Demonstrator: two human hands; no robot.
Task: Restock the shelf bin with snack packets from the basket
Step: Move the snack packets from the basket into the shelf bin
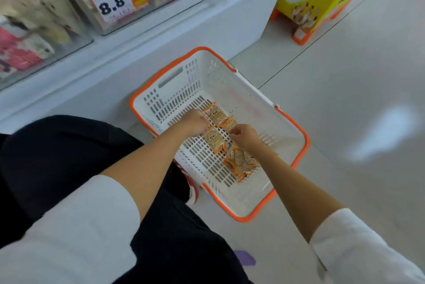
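Left hand [195, 121] and right hand [245, 136] reach forward and down, close together, knuckles up, fingers curled under.

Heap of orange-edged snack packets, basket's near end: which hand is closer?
Right. Right hand is just beyond the heap, its wrist over it; left hand is farther, off to the left.

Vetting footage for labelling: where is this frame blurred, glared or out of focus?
Head view: shelf bins at upper left are motion-blurred, yet the 8.8 price tag reads; a glare patch lies on the floor at right; basket and snack packets look fairly sharp.
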